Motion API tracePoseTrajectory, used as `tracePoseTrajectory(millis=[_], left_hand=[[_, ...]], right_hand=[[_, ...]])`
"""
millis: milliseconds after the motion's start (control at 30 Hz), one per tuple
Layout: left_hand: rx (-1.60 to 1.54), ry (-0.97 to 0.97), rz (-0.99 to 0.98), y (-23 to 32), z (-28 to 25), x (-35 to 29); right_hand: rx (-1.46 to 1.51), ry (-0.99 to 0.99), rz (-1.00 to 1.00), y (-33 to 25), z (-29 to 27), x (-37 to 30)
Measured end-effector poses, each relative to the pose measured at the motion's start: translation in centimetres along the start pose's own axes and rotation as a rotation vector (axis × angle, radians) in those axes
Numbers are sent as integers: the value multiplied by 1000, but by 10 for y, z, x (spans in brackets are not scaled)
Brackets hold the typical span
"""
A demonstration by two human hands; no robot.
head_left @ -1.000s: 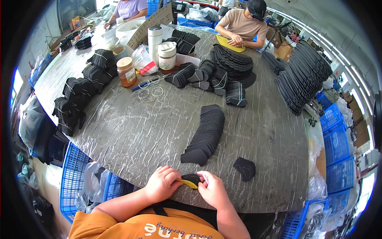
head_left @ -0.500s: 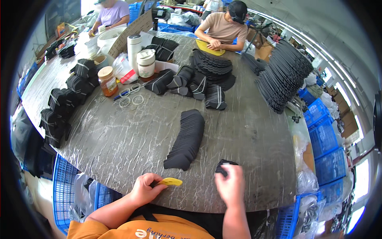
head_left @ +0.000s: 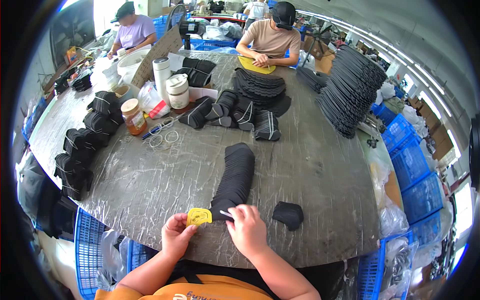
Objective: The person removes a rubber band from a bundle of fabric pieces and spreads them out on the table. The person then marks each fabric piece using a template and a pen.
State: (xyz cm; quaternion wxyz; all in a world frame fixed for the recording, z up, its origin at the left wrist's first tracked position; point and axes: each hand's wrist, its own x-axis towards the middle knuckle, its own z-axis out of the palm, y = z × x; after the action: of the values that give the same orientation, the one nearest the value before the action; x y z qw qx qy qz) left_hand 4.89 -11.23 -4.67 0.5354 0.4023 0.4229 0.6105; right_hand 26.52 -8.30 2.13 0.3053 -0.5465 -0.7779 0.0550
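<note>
A small yellow template (head_left: 198, 216) with cut-out lines is pinched in my left hand (head_left: 176, 234), fingers closed on its left edge. My right hand (head_left: 247, 227) grips a thin white marking stick (head_left: 225, 213), whose tip points left toward the template. Behind both hands lies a long overlapping row of black fabric pieces (head_left: 237, 172), its near end close to my right fingers. To the right of that hand, a small pile of black pieces (head_left: 288, 215) rests on the table. Whether a black piece is under the template, I cannot tell.
Banded black bundles (head_left: 95, 122) line the left side; others (head_left: 267, 125) sit mid-table near a jar (head_left: 133, 117), a white cup (head_left: 178, 91) and rubber bands (head_left: 162, 136). A tall black stack (head_left: 352, 92) stands right. A co-worker (head_left: 267, 42) works across the table.
My right hand has moved left from the small black pile to beside the template, and the white stick now shows in it. My left hand has tilted the template, showing its face.
</note>
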Motion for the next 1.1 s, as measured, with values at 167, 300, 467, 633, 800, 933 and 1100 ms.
tracePoseTrajectory(millis=[167, 300, 467, 633, 800, 933, 1100], left_hand=[[118, -26, -105, 23, 7, 9], [799, -320, -195, 53, 26, 18], [1102, -610, 232, 52, 39, 19], [1197, -622, 362, 44, 38, 14], [1229, -559, 383, 44, 45, 6], [1329, -461, 497, 41, 53, -6], [1315, -611, 663, 24, 50, -36]], right_hand=[[169, -216, 102, 3, -12, -46], [270, -116, 28, 14, -9, -57], [268, -95, -9, 16, -1, -64], [267, -62, -41, 17, 1, -67], [282, -54, -44, 18, 3, -68], [285, -52, -37, 19, 3, -69], [261, -76, -57, 19, 2, -68]])
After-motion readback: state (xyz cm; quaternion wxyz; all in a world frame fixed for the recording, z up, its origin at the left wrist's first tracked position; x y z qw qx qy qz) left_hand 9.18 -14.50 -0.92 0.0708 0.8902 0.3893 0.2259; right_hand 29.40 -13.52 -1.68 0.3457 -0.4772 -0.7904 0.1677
